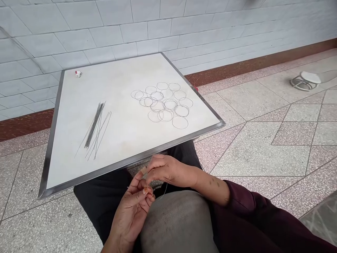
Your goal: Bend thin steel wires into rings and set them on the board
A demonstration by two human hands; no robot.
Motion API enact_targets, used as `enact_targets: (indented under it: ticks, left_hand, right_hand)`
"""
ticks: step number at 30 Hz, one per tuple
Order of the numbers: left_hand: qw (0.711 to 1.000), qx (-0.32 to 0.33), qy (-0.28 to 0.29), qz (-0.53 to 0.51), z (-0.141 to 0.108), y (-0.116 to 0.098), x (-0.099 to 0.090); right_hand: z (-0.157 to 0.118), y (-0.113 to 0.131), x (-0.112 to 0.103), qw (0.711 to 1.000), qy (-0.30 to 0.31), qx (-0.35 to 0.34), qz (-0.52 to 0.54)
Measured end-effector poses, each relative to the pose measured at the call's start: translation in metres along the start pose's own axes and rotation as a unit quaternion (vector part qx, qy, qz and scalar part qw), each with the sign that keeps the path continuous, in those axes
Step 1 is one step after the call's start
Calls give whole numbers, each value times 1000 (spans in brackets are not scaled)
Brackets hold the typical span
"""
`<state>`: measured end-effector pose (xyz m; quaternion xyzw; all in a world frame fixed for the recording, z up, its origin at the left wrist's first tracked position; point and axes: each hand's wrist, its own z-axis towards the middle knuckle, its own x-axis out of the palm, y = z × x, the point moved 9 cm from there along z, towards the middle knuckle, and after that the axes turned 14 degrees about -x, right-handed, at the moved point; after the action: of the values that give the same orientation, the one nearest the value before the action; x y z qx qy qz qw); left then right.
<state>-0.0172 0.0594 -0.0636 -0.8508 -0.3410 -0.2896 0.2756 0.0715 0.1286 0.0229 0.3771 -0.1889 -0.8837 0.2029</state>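
Over my lap, just below the table's front edge, both hands work on one thin wire bent into a curve. My left hand is palm up, with thumb and fingertips pinched on the wire. My right hand comes from the right, its fingers curled and closed on the wire near the left fingertips. The wire's ends are hidden by the fingers. A tan wrap covers one left fingertip. On the table lie several wire rings, overlapping at the right, and a bundle of straight wires at the left.
The white table has a grey metal rim and stands close to a tiled wall. A small red and white object sits at its far left corner. A low round stool stands on the floor at the far right.
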Motion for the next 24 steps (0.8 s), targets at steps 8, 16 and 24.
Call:
enact_targets:
  ticks: [8,16,24]
  left_hand:
    - [996,72,-2,-55,-5,-13,2]
    - [987,115,-14,-113,-6,-19,-6]
    - [982,144,-30,-115,-8,-22,-5]
  right_hand:
    - [-15,-13,-20,979,-152,138,-1]
    - [2,12,3,981,-126,49,-142]
    - [10,17,6,975,-152,68,-149]
